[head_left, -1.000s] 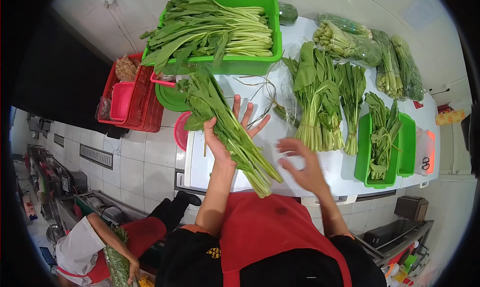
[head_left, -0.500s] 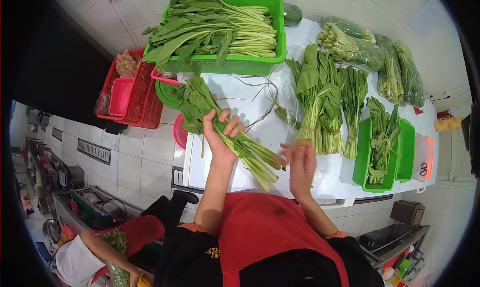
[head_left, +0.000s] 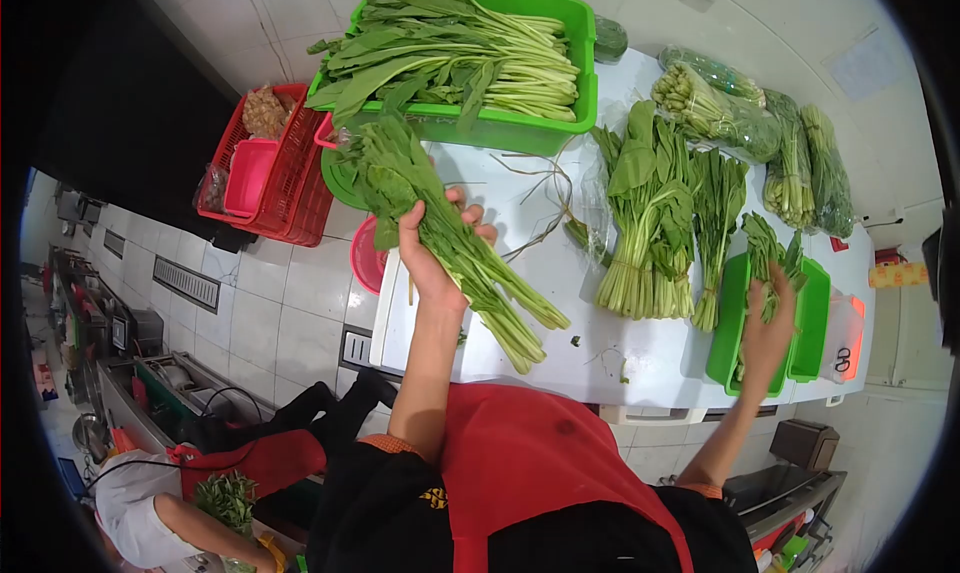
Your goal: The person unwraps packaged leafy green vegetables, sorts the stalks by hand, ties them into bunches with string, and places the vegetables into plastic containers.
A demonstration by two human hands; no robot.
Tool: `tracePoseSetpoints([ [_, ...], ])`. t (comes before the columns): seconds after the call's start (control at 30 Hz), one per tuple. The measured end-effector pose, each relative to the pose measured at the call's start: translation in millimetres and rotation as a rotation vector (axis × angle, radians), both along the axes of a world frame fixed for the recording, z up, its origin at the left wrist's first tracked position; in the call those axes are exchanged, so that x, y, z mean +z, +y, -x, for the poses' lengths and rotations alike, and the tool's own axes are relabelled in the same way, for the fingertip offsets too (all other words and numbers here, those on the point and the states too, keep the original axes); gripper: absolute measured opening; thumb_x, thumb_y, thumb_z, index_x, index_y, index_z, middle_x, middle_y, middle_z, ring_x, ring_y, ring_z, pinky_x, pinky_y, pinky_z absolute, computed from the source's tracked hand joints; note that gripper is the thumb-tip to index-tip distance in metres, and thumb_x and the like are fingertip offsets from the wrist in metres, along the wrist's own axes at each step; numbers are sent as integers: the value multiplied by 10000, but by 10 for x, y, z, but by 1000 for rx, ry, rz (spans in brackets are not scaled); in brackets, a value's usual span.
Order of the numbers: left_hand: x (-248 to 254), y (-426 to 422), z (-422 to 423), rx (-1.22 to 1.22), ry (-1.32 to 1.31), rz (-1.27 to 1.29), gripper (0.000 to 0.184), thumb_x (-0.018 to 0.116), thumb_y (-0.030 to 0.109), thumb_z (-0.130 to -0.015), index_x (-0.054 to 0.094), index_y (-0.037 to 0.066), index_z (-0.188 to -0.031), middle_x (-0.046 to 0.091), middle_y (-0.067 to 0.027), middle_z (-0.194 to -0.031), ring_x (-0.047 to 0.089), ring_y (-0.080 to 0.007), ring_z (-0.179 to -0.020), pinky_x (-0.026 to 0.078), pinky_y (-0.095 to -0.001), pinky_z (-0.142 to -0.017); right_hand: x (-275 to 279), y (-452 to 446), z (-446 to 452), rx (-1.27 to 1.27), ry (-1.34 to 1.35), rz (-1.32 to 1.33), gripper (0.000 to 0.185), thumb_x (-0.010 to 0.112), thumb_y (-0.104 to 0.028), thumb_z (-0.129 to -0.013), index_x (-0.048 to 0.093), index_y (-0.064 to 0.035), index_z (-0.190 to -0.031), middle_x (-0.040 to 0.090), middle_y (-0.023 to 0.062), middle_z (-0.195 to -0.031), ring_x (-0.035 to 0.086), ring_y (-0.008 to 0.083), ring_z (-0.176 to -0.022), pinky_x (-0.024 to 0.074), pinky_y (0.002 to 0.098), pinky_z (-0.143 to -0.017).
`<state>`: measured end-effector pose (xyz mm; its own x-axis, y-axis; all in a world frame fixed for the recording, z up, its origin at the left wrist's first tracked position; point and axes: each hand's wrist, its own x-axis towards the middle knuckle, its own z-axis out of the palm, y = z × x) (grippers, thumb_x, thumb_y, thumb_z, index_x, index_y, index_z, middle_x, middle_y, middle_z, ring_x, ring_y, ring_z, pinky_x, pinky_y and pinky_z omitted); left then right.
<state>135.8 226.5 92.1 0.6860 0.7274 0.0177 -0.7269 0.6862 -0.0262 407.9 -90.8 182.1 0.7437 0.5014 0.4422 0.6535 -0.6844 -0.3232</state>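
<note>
My left hand (head_left: 436, 258) is closed around a loose bunch of leafy greens (head_left: 490, 288), leaves pointing up and left, pale stems pointing down toward my apron. At the right, my right hand (head_left: 768, 328) reaches into a small green basket (head_left: 733, 318), its fingers curled on the leafy greens (head_left: 765, 241) there. The hand hides most of those stems. Between my hands, tied bundles of greens (head_left: 640, 208) lie on the white table (head_left: 540, 348), with a slimmer bundle (head_left: 715, 228) beside them.
A large green tub (head_left: 480, 128) heaped with greens stands at the back left. Plastic-wrapped vegetables (head_left: 715, 113) lie at the back right. Dry ties (head_left: 548, 218) and leaf scraps are on the table. Red crates (head_left: 285, 203) stand left, and a co-worker (head_left: 150, 513) is at lower left.
My right hand has left the stem ends of the held bunch and moved right to the greens in the small basket. My left hand keeps its bunch. Leaf scraps now show on the table.
</note>
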Motion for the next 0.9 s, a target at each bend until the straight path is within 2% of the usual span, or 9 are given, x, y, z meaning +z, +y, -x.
tracePoseSetpoints([
  [0.1, 242, -179, -132, -7, 90, 23, 530, 562, 383, -915, 459, 339, -1433, 592, -4, -1094, 580, -185, -947, 491, -436, -900, 30, 739, 1042, 517, 328, -150, 329, 755, -15, -792, 679, -53, -1110, 709, 96, -1080, 652, 229, -1052, 482, 341, -932],
  [0.13, 203, -191, -143, -41, 20, -15, 469, 554, 409, -922, 529, 224, -1352, 601, -10, -1146, 592, -212, -1036, 457, -510, -999, -12, 910, 1250, 742, 226, -169, 345, 803, -40, -749, 700, -64, -1078, 710, 70, -1013, 647, 224, -931, 481, 335, -853],
  [0.3, 367, -351, -217, 16, 299, -12, 391, 593, 429, -912, 594, 122, -1155, 616, -15, -1131, 601, -216, -967, 465, -484, -996, -88, 1391, 1798, 857, 371, -126, 333, 833, -117, -723, 723, -64, -1032, 683, 39, -952, 603, 240, -847, 448, 346, -779],
  [0.37, 384, -368, -204, 22, 532, -15, 361, 594, 429, -917, 586, 119, -1103, 599, -33, -1072, 580, -192, -842, 519, -417, -844, -362, 1411, 1788, 874, 346, -189, 234, 788, -178, -799, 717, -84, -1001, 652, 27, -903, 587, 176, -807, 416, 324, -719],
  [0.4, 335, -318, -180, 7, 551, -69, 297, 594, 423, -938, 555, 131, -977, 548, 4, -919, 489, -110, -646, 474, -282, -602, -425, 1392, 1805, 802, 640, -330, 208, 737, -173, -862, 674, -79, -1036, 644, 34, -883, 584, 166, -788, 413, 321, -700],
  [0.53, 165, -187, -157, -54, 410, 84, 256, 582, 381, -966, 432, 174, -962, 425, 62, -803, 325, -36, -510, 285, -194, -437, -436, 1277, 1864, 644, 1361, -848, 158, 529, -182, -1032, 493, -86, -1151, 526, 18, -745, 498, 135, -680, 391, 316, -644],
  [0.63, 17, -33, -142, 56, 476, 199, 250, 588, 364, -963, 429, 171, -977, 416, 61, -799, 313, -42, -508, 286, -212, -438, -274, 1079, 1745, 653, 1589, -1088, 122, 427, -178, -1068, 395, -103, -1158, 364, -15, -681, 386, 125, -625, 351, 309, -627],
  [0.77, 178, -67, -188, 168, 728, 100, 260, 577, 382, -971, 447, 158, -958, 427, 61, -813, 320, -49, -513, 298, -224, -443, 7, 837, 1610, 462, 1592, -1130, 151, 499, -157, -1029, 440, -121, -1164, 283, -46, -676, 247, 72, -574, 261, 258, -567],
  [0.9, -83, 214, -66, 310, 683, 186, 267, 596, 378, -960, 461, 149, -987, 455, 37, -846, 339, -69, -560, 310, -228, -473, 156, 179, 963, 516, 1183, -1416, 216, 479, -215, -1054, 491, -90, -1230, 406, -43, -745, 371, 64, -618, 335, 216, -577],
])
